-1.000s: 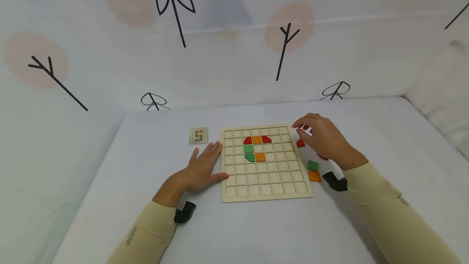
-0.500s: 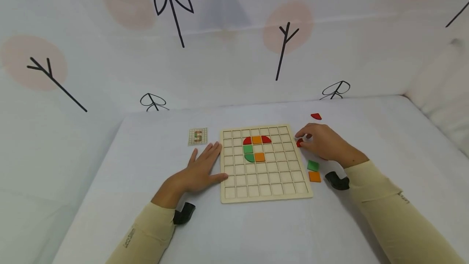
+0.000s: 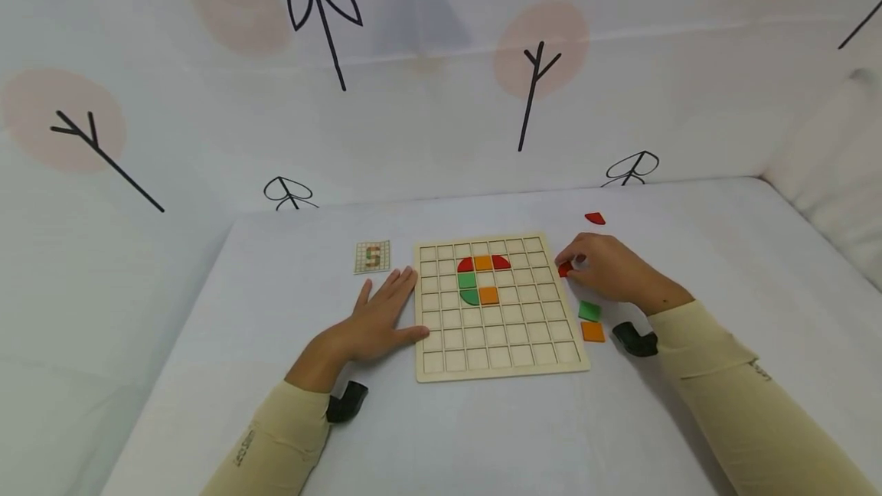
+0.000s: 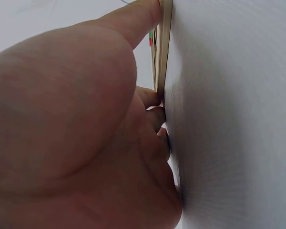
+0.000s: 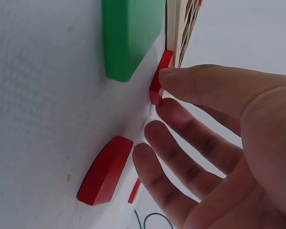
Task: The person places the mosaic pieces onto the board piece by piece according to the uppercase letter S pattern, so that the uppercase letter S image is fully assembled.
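Head view first: we have the left hand (image 3: 377,325) flat at the near-left side of the pale gridded board (image 3: 513,358), fingers out straight and spread, index fingertip and thumb touching the board's left edge, no grip. Right hand (image 3: 609,272) is just beyond the right edge, thumb and index curled in a pinch on a red piece (image 3: 565,269) that lies on the white table (image 3: 468,442), just beside the board. Set in the grid we log a left red quarter (image 3: 465,264), an upper orange square (image 3: 483,262) and a right red quarter (image 3: 501,262) in one row; below the left one, a set green square (image 3: 467,280), then a green quarter (image 3: 470,297) with a lower orange square (image 3: 488,295) on its right. Loose on the right side: a green tile (image 3: 589,311) near an orange tile (image 3: 592,331), plus a far red piece (image 3: 596,218) past the hand. Small pattern card (image 3: 372,257) sits left of the board, printed with an S-like figure. Left wrist view: we see mostly palm, thumb against the board's edge, other fingertips low by the cloth, partly hidden. Right wrist view: we get the thumb tip on the red piece, index mostly hidden behind it, remaining three fingers half bent and holding nothing; another red piece (image 5: 105,171) lies on the cloth near the little finger, and the green tile shows close up.
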A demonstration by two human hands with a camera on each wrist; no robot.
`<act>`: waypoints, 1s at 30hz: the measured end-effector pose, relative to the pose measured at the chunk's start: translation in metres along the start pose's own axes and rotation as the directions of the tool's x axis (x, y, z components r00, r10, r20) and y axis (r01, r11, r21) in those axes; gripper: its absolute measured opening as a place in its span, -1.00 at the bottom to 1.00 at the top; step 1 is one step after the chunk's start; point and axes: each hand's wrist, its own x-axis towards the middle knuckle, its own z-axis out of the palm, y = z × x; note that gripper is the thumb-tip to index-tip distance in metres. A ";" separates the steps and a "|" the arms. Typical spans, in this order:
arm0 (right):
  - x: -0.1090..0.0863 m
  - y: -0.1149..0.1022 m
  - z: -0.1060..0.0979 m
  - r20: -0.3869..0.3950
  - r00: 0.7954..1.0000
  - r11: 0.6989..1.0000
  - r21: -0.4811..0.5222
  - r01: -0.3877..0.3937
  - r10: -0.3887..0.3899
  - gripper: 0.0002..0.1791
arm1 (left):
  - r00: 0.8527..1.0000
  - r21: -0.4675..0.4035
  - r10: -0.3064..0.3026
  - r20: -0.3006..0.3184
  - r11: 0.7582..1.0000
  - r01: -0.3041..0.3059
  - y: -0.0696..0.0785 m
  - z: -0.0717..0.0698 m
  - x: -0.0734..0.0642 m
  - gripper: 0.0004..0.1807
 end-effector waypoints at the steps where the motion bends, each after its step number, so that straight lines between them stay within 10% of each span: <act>1: 0.000 0.001 0.000 0.002 1.000 1.000 -0.004 -0.005 0.005 -0.72 | 1.000 0.000 0.000 0.000 1.000 0.000 0.000 0.000 0.000 0.07; 30: 0.000 0.005 -0.001 0.056 0.998 0.999 0.015 -0.031 0.030 -0.86 | 1.000 0.008 -0.011 0.000 1.000 0.011 -0.002 0.003 0.001 0.08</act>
